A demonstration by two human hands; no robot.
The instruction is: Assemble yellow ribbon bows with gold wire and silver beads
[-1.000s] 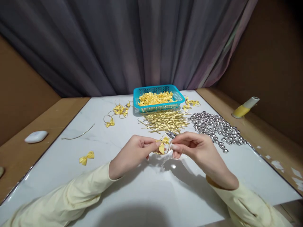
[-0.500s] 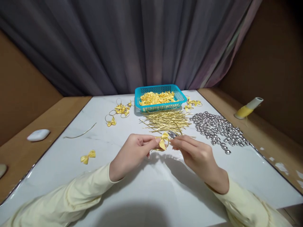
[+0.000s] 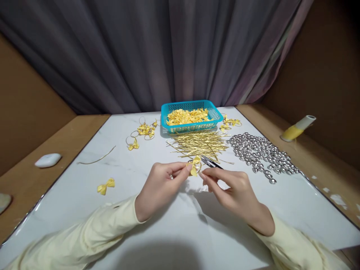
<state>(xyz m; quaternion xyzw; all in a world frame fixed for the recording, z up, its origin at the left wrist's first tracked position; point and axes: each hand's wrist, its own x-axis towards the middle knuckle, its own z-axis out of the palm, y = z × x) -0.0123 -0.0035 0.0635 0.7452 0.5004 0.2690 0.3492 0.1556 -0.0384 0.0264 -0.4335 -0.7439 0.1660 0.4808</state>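
Over the middle of the white table [image 3: 174,232], my left hand [image 3: 161,185] pinches a small yellow ribbon bow [image 3: 194,166] with a thin gold wire loop on it. My right hand [image 3: 230,187] is closed in a pinch at the right side of that same bow and loop. Both arms wear pale yellow sleeves. Just behind the bow lie small scissors [image 3: 210,162] and a heap of gold wire pieces [image 3: 198,143].
A teal basket [image 3: 192,114] of yellow bows stands at the back. Silver beads [image 3: 260,153] spread at the right. Finished bows on wire rings [image 3: 144,131] lie back left, one loose bow [image 3: 105,186] and a wire strand [image 3: 97,159] at left. A white case [image 3: 47,160] and yellow spool [image 3: 297,128] rest on the wooden borders.
My right hand's fingers have stretched out into a fine pinch at the bow, and both hands with the bow have shifted slightly away from me.
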